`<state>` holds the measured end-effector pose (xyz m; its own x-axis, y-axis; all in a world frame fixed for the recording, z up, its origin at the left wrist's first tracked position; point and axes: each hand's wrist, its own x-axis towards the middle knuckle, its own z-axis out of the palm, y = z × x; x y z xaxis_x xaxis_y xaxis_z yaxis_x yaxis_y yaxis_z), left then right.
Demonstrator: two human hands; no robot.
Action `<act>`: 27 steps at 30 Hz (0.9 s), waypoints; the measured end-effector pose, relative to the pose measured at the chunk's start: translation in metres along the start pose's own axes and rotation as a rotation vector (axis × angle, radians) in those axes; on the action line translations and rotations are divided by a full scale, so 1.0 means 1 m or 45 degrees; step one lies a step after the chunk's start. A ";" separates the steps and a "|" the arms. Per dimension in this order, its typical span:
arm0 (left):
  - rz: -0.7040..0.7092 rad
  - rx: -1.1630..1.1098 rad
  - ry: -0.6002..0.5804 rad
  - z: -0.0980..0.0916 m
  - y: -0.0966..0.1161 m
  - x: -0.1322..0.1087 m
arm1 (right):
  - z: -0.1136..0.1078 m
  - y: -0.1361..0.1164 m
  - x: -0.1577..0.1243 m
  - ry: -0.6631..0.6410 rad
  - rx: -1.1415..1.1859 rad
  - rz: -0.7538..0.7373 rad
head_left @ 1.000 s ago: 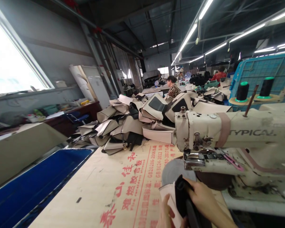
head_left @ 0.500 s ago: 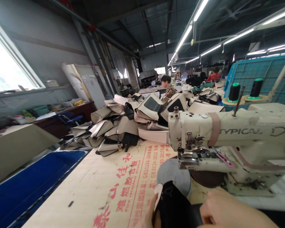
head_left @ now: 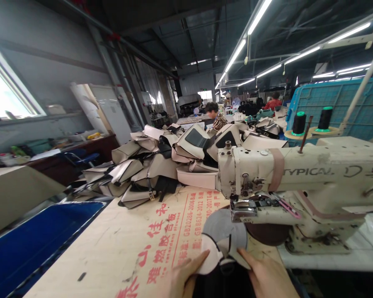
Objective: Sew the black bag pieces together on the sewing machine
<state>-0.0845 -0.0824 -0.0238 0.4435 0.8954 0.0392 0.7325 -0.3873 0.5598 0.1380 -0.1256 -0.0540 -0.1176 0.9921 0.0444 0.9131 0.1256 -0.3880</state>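
Note:
At the bottom of the head view, a cream and black bag [head_left: 210, 255] is held between both hands, its cream flaps spread outward and its black part low in the frame. My left hand [head_left: 186, 275] grips its left edge, thumb on the cream flap. My right hand [head_left: 269, 275] pinches the right flap; some fingers are hidden behind it. Just beyond the bag lies a round grey disc [head_left: 209, 223], partly covered by it. The sewing machine [head_left: 251, 167] stands to the right, its metal arm end above the disc.
A heap of cream and black bags [head_left: 155, 167] covers the far part of the printed plywood board [head_left: 112, 244]. To the left is a blue bin [head_left: 59, 244]. Pink-handled snips [head_left: 289, 209] rest on the machine; thread spools [head_left: 299, 123] stand behind it. A person [head_left: 219, 118] sits beyond the heap.
The bag has turned so its cream flaps now show spread, where mostly black showed before. My right hand has moved from above the black part to the right flap. The view has shifted slightly right.

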 end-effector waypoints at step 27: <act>0.560 -0.237 -0.165 0.017 -0.004 0.073 | -0.015 0.039 0.047 0.060 0.304 -0.521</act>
<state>-0.0460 -0.0198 -0.0371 0.7591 0.6167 0.2086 0.3620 -0.6661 0.6521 0.1737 -0.0735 -0.0536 -0.4262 0.8610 0.2775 0.6795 0.5072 -0.5301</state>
